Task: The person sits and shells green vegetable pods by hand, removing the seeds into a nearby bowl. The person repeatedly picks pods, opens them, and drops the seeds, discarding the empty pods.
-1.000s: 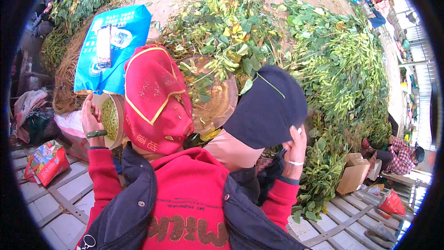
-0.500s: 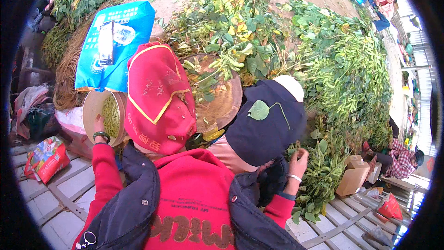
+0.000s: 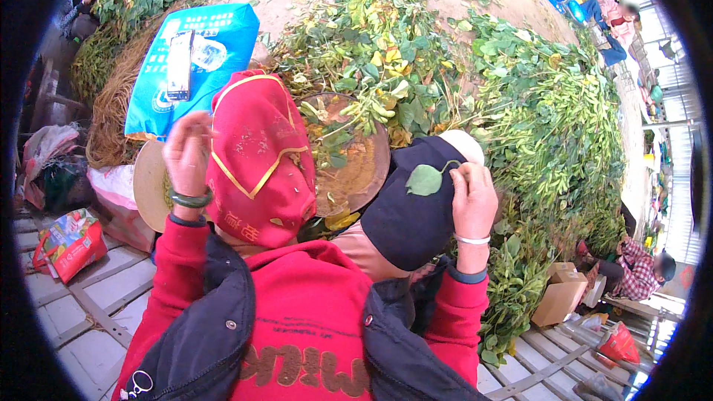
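Note:
My left hand (image 3: 187, 156), a dark bangle at its wrist, is raised beside the red cloth (image 3: 256, 156) over my left knee. Its fingers are slightly blurred but loosely stretched, and nothing shows in them. Partly behind it is a round tan container (image 3: 148, 186); its contents are hidden. On the dark cloth (image 3: 405, 215) over my right knee lies a green leaf (image 3: 424, 180) with a thin stem. My right hand (image 3: 475, 200), with a white bracelet, has closed fingertips at that stem; I cannot make out whether they grip it.
A woven round tray (image 3: 353, 167) with pods and leaves sits between my knees. Piled bean plants (image 3: 549, 119) spread ahead and right. A blue sack (image 3: 212, 37) bears a phone (image 3: 179, 67). Near the right edge, a person in a checked shirt (image 3: 639, 267) sits past a cardboard box (image 3: 561, 293).
My left hand has risen out of the container of green beans to beside the red cloth. My right hand has moved up and inward to the leaf's stem.

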The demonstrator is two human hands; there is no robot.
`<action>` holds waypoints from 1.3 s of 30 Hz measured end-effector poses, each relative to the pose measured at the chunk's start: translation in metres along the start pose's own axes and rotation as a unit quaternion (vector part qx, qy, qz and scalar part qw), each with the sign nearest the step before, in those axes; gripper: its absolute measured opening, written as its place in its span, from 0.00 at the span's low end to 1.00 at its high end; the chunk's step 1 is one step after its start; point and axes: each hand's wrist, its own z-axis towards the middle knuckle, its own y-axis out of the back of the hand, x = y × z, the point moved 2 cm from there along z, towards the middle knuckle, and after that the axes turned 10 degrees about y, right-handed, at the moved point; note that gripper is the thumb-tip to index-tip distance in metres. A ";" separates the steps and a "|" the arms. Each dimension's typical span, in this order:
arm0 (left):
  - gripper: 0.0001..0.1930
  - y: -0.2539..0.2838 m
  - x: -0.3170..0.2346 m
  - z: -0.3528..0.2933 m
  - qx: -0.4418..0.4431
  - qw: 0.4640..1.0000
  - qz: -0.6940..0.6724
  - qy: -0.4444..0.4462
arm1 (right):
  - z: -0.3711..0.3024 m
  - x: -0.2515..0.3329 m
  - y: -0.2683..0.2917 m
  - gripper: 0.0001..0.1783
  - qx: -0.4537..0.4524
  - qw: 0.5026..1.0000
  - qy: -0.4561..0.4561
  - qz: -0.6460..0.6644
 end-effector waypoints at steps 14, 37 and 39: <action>0.27 -0.264 0.029 -0.087 0.493 0.846 0.137 -0.148 | 0.055 -0.041 0.024 0.12 -0.071 0.997 0.039 0.001; 0.32 -0.174 0.057 -0.037 0.269 0.917 -0.008 0.295 | 0.113 0.020 -0.124 0.20 0.280 0.950 0.122 -0.070; 0.31 -0.177 0.038 -0.033 0.227 0.939 -0.063 0.251 | 0.097 0.043 -0.102 0.18 0.216 0.963 0.153 -0.055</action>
